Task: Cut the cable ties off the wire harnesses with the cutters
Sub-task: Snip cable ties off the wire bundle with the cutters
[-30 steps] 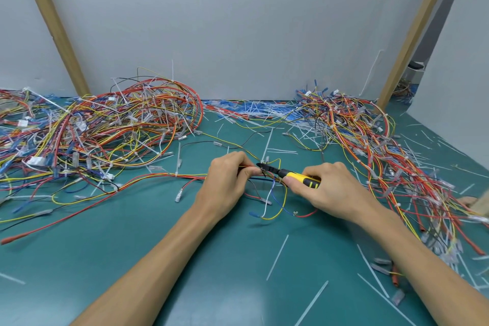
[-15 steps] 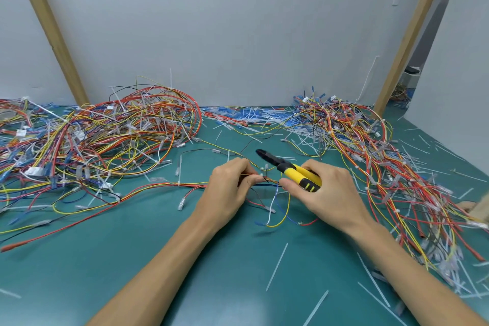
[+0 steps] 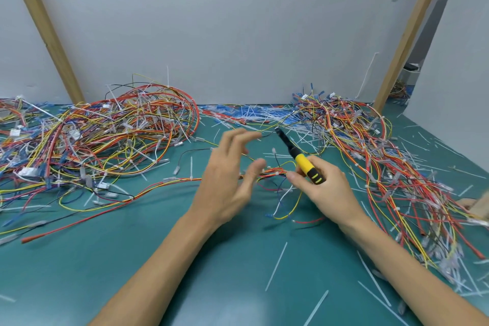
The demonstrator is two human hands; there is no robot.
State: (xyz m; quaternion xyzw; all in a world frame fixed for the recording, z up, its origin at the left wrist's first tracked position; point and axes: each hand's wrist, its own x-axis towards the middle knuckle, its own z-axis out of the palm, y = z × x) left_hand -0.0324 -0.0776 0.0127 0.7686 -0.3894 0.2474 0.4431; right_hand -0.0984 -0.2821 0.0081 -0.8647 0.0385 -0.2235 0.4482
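- Wire harness (image 3: pixel 275 173) mid-table (image 3: pixel 238 259), orange and yellow strands, lying between both hands.
- Left hand (image 3: pixel 227 180) released, fingers spread, blurred, just above the harness.
- Right hand (image 3: pixel 325 190) grasping yellow-handled cutters (image 3: pixel 304 164), tips angled toward far edge.
- Tangled left pile (image 3: pixel 105 135) at far-left corner; right pile (image 3: pixel 370 145) along right edge.

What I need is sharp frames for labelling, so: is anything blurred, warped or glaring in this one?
Head view: the left hand is smeared by blur; the right hand and the cutters it grips are fairly crisp. Head view: wide-angle distortion makes the wooden posts lean inward. Head view: light is soft and even, no glare on the green mat.
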